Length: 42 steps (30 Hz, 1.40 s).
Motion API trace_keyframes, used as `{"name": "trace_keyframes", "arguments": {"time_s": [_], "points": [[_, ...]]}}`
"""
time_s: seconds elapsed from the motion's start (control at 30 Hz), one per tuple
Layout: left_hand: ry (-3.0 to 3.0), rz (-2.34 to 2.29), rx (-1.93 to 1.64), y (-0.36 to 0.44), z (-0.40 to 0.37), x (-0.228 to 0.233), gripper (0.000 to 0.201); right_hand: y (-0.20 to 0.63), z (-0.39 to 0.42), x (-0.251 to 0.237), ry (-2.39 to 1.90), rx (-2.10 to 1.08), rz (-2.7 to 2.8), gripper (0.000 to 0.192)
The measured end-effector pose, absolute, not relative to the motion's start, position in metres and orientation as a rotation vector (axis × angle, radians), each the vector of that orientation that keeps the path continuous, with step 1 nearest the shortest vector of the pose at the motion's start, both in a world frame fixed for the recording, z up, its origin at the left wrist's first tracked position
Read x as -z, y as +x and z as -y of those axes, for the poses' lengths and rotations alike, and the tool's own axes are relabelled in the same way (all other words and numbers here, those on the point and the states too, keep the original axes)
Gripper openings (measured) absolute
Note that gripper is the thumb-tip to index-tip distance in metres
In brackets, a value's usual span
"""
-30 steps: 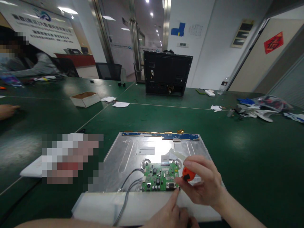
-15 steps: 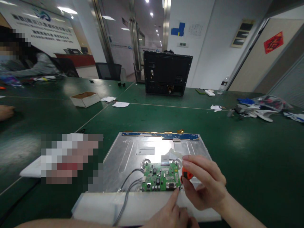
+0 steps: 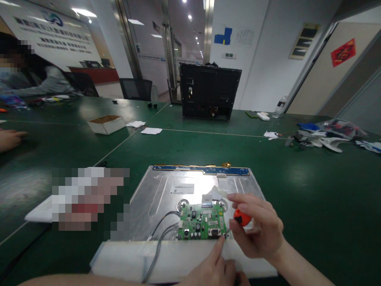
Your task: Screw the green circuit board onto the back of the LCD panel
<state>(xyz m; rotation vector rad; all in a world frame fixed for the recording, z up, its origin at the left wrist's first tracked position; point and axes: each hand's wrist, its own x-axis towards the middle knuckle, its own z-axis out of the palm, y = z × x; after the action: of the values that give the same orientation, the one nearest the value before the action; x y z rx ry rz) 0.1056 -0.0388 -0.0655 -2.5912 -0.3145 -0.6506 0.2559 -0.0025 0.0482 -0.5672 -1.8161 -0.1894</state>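
Before you: green circuit board (image 3: 201,223) on flat metal panel (image 3: 166,194), at its near edge.
Far table edge: black monitor housing (image 3: 210,96).

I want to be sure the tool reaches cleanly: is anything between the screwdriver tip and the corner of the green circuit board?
Nothing visible. The right hand holds the orange-handled screwdriver with its tip at the near right corner of the green circuit board. The left hand has a fingertip just beside that corner, not across it.

Right hand (image 3: 256,232) gripping orange-handled screwdriver (image 3: 241,217), green circuit board (image 3: 201,222), left hand (image 3: 217,266) beside
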Motion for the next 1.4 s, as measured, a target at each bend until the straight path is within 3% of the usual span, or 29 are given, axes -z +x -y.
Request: {"name": "trace_keyframes", "arguments": {"time_s": [0.23,0.63,1.0,1.4], "points": [[-2.58,0.294,0.66,0.1049,0.0382,0.0625,0.004,0.2588,0.0031,-0.0467,-0.553,0.091,1.848,0.041],[-2.623,0.283,0.568,0.1038,0.0395,0.0623,0.008,0.255,0.0044,-0.0474,-0.685,0.311,1.809,0.03],[-2.636,0.284,0.611,0.1043,0.0383,0.0637,0.002,0.2559,0.0053,-0.0492,-0.677,0.291,1.836,0.046],[-2.642,0.281,0.568,0.1036,0.0395,0.0596,0.006,0.2564,0.0025,-0.0511,-0.643,0.308,1.81,0.029]]}}
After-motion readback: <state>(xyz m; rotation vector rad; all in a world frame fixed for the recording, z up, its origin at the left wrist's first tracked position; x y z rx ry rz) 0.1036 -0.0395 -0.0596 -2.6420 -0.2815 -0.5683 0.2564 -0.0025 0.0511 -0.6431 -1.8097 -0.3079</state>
